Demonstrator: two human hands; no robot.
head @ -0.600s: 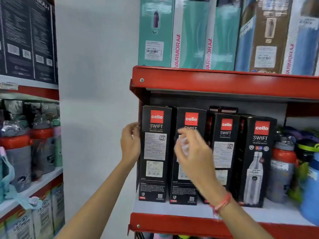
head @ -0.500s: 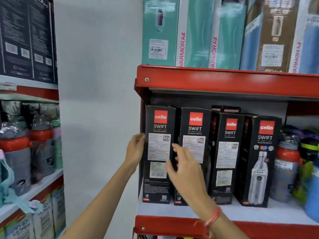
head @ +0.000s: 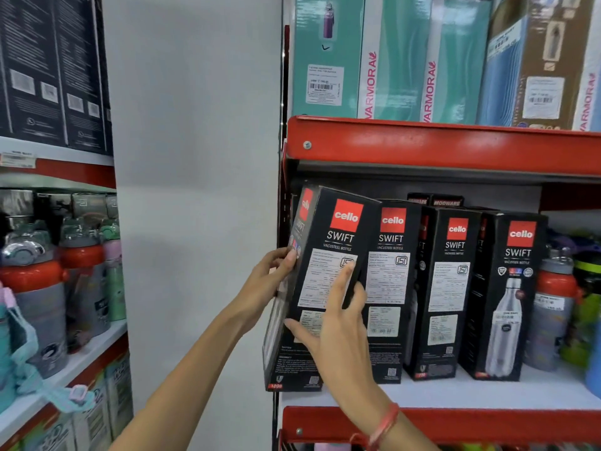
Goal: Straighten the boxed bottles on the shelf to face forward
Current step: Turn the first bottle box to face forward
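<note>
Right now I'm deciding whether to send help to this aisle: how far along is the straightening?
Early. Nothing looks finished. In hand: the leftmost Cello box, tilted and pulled partly off the shelf, left hand on its side, right hand across its label face. Left: two more boxes show label panels; only the rightmost box shows its bottle picture.

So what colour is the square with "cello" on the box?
Red, clearest in the head view.

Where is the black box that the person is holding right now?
The leftmost Cello box is at the left end of the red shelf, tilted, held between the left hand and right hand, beside its upright neighbour box.
</note>
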